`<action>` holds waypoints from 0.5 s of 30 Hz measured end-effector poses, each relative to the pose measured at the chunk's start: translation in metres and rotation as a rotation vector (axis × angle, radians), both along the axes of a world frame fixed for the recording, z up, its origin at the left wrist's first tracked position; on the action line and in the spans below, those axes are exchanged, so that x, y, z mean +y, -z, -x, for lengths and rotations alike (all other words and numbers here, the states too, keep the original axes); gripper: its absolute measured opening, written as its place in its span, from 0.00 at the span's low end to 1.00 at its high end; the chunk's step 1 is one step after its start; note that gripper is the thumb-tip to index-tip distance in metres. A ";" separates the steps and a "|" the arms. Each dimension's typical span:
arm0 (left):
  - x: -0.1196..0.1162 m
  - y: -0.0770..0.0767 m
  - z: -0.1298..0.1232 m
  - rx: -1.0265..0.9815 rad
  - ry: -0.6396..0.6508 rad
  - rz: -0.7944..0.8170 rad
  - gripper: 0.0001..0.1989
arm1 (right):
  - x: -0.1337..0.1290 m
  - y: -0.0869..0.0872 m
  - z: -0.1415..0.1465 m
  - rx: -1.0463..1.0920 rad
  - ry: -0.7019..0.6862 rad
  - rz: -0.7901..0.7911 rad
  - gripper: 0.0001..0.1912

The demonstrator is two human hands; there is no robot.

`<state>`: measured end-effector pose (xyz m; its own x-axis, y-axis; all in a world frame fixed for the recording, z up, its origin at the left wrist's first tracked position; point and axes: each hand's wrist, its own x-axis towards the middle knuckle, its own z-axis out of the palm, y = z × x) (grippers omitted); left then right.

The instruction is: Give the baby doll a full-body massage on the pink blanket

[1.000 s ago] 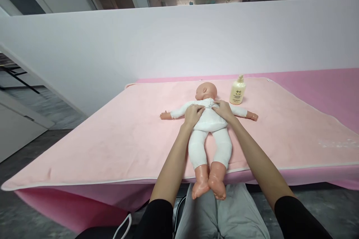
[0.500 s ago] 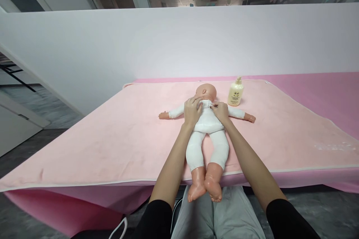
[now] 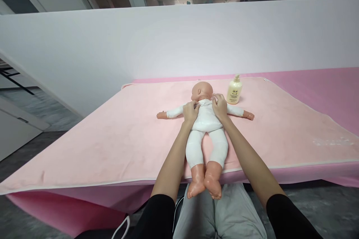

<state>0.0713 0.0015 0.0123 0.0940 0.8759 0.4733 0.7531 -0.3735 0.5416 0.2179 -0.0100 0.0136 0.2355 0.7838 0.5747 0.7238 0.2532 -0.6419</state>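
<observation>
A baby doll [image 3: 206,121] in a white body suit lies on a pink towel [image 3: 126,130], its head away from me and turned to the left, its bare feet over the table's near edge. My left hand [image 3: 191,111] rests on the doll's left-side shoulder with its fingers curled in. On the other shoulder, close to the neck, lies my right hand [image 3: 219,106], fingers reaching up and thumb toward the middle. Whether either hand pinches the cloth is too small to tell.
A pale yellow pump bottle [image 3: 234,90] stands upright on the towel, just right of the doll's head. Behind the table rises a white wall [image 3: 179,41]. A pink cover [image 3: 322,89] shows at the right, and a white cable [image 3: 122,227] hangs below the near edge.
My right hand has shifted up toward the doll's neck, its fingers now extended. My left hand has slid slightly down, and its fingers have curled. The doll remains in place.
</observation>
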 end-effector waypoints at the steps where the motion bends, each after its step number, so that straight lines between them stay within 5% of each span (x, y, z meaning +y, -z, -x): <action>1: 0.000 0.001 0.000 -0.009 0.001 0.000 0.07 | 0.002 0.000 0.000 0.015 0.014 0.023 0.18; 7: 0.000 0.002 0.000 -0.023 0.005 0.003 0.06 | 0.009 0.001 -0.004 -0.100 -0.040 0.328 0.12; 15: 0.000 0.002 -0.002 -0.055 -0.026 0.018 0.08 | 0.016 0.008 -0.007 -0.082 0.020 0.269 0.09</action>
